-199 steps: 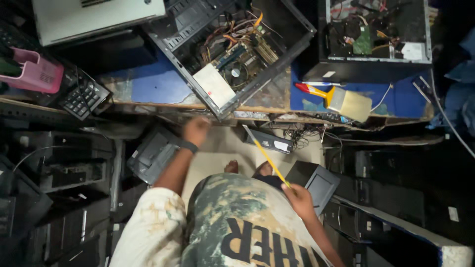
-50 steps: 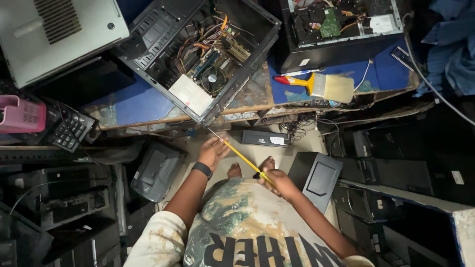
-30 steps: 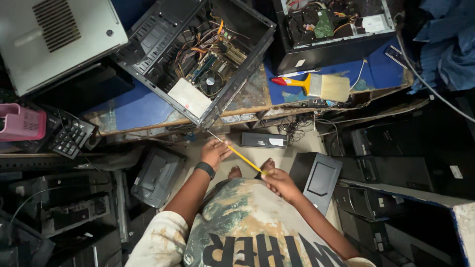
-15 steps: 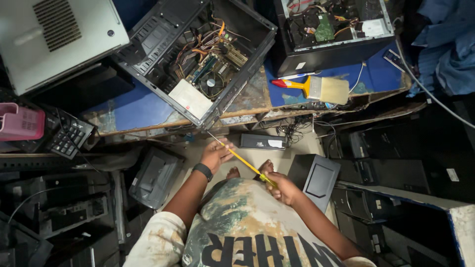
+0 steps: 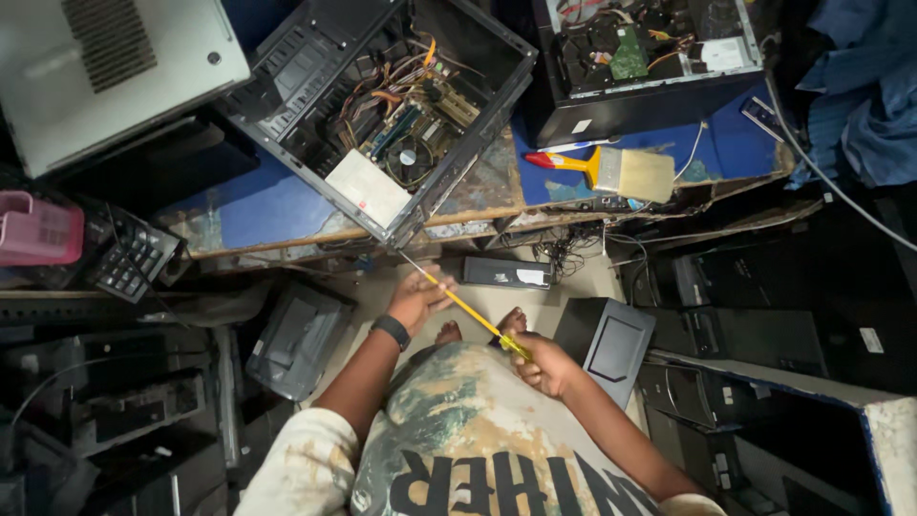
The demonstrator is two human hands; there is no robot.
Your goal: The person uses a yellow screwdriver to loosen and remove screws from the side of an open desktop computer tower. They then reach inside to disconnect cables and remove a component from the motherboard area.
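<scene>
Right hand (image 5: 546, 363) closed on the handle of a yellow screwdriver (image 5: 468, 309). Left hand (image 5: 417, 298) pinches its shaft, seemingly near the tip. Tool slants below the desk (image 5: 258, 205) edge, tip toward the open computer case (image 5: 382, 105). Paintbrush (image 5: 611, 170) lies right.

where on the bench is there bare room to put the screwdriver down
Free: the blue bench top left of the open computer case, and a smaller strip by the paintbrush. Crowded elsewhere: the second case and grey cover fill the back.
</scene>
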